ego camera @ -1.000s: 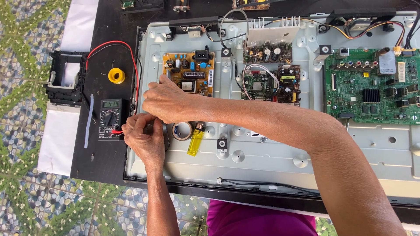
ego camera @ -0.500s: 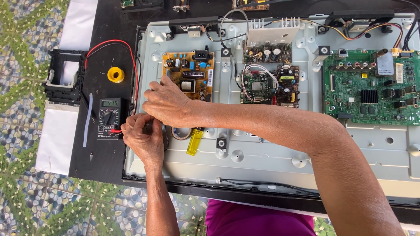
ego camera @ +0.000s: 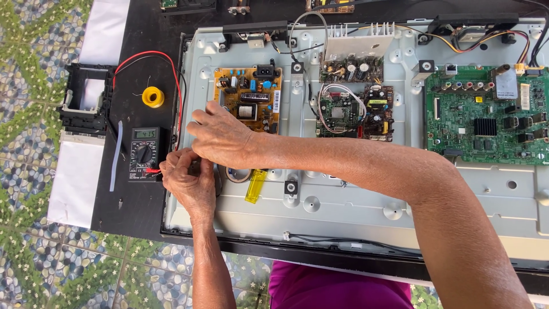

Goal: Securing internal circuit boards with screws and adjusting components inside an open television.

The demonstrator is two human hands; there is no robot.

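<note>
Resting on the metal chassis (ego camera: 354,200): left hand (ego camera: 186,183), right hand (ego camera: 220,137), fingers curled together; grasp unclear.

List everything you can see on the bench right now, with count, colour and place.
metal back panel: 1, grey, centre
orange circuit board: 1, panel's upper left
small green boards: 2, panel's middle
large green board: 1, right
yellow lighter: 1, on panel below the hands
tape roll: 1, beside lighter
multimeter: 1, black, left of panel
yellow solder spool: 1, above multimeter
black frame: 1, far left
left hand: at panel's left edge
right hand: just above it
</note>
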